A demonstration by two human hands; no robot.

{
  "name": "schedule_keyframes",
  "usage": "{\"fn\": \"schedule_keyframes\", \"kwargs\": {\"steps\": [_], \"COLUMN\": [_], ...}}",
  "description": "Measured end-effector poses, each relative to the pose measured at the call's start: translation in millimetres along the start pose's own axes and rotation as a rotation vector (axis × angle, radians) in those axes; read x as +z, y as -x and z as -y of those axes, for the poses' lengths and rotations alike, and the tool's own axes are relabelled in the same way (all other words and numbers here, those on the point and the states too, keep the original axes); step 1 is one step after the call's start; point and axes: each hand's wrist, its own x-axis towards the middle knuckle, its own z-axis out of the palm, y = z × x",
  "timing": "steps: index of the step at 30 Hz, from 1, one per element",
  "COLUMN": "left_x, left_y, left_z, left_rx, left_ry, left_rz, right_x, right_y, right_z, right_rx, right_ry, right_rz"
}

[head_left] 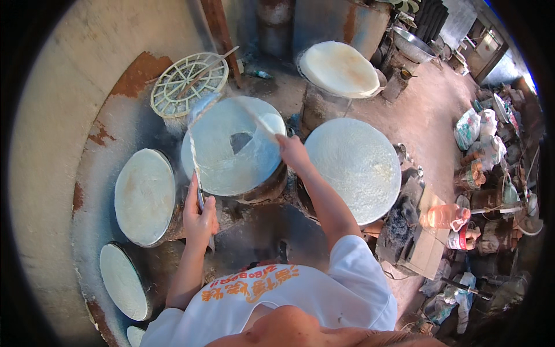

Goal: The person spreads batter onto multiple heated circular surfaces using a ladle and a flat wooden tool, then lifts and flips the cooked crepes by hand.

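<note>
1. White-coated round griddle (217,153) sits in the upper middle, ahead of the person; a dark irregular patch (240,141) interrupts its pale, slightly see-through layer.
2. Right hand (292,151) is closed around a pale, flat, strip-like tool (265,124), blurred, which slants up and leftward over the griddle.
3. Left hand (199,218) grips a long, slim, pale-smeared implement (195,151) that rises along the griddle's left edge; a blurred whitish mass (202,106) shows near its upper end.
4. Just right of the griddle is a second round plate with a white, rippled surface (352,170).
5. Two more white-topped round plates (144,196) (122,281) line the left side, one nearer the person than the other.
6. Beyond the griddle, to the left, a cream, round, spoked rack (184,95) carries a thin wooden stick (202,75).
7. Farther right lies a pile of cream, round, thin sheets (338,68).
8. At the right, a translucent orange-pink plastic bottle (445,217) stands near a light brown board (426,246).
</note>
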Motion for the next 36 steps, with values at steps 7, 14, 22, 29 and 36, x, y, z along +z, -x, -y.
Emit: {"fn": "schedule_keyframes", "kwargs": {"steps": [7,14,22,29,36], "left_x": [1.0,-2.0,-25.1,-26.7,8.3], "left_y": [-51.0,-80.8,-91.1,-99.9,-80.4], "left_z": [2.1,-15.9,-18.3,6.8,46.9], "left_rx": [-0.209,-0.432,-0.593,-0.71,-0.689], "left_ry": [0.015,0.647,0.994,1.126,1.14], "left_rz": [0.166,0.234,0.18,0.173,-0.036], "right_x": [-31.8,-42.5,-18.5,-51.5,5.9], "right_y": [93.0,81.3,75.1,100.4,170.9], "right_z": [38.5,37.7,28.3,39.0,34.7], "right_rx": [0.285,0.371,0.003,-0.24,0.281], "right_ry": [-0.024,-0.094,0.034,0.131,-0.479], "right_rz": [0.03,-0.024,-0.025,0.146,0.076]}}
